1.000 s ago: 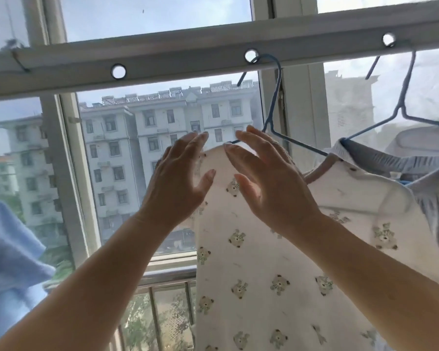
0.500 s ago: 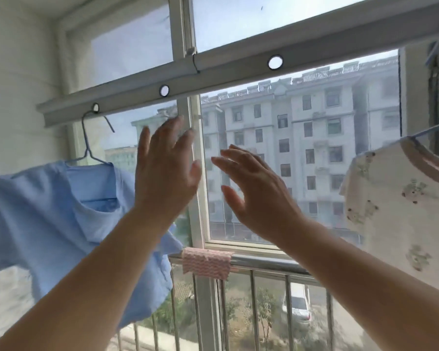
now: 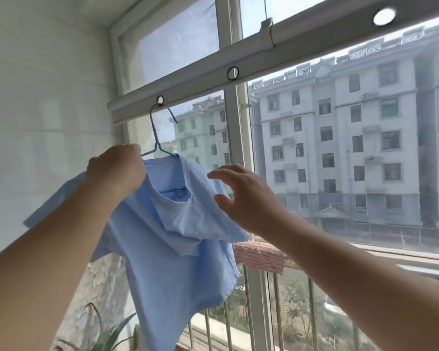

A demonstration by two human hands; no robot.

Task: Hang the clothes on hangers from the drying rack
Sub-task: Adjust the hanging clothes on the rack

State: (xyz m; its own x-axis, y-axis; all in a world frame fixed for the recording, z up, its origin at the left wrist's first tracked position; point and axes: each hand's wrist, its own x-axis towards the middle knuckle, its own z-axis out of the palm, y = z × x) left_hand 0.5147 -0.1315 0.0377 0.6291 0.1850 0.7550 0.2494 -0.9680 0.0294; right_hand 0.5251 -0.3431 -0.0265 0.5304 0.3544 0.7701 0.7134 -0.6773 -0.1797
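1. Head view, nearest first: my two forearms reach up toward the blue shirt (image 3: pixel 173 249), which I take as the landmark for everything else.
2. My left hand (image 3: pixel 115 171) is at the shirt's left shoulder, fingers curled down onto the fabric at the collar edge, gripping it. My right hand (image 3: pixel 243 196) hovers just beside the shirt's right shoulder, fingers spread and relaxed, holding nothing; I cannot tell whether the fingertips touch the cloth.
3. The shirt is small, pale blue and soft, its neckline sagging open, its body bunched and tilted to the left instead of hanging flat.
4. Above the shirt, the thin blue wire hanger (image 3: pixel 155 138) carries it, hooked through a ring hole in the drying rack bar (image 3: pixel 195 84).
5. Risk, as I judge it: a one-sided pull from the left could slide the shirt off the hanger's right arm, or swing the hook out of its hole, since the wire is light.
6. Behind the shirt and lower right, a pink cloth (image 3: pixel 261 257) is draped on the railing; beyond stand apartment blocks (image 3: pixel 340 148).
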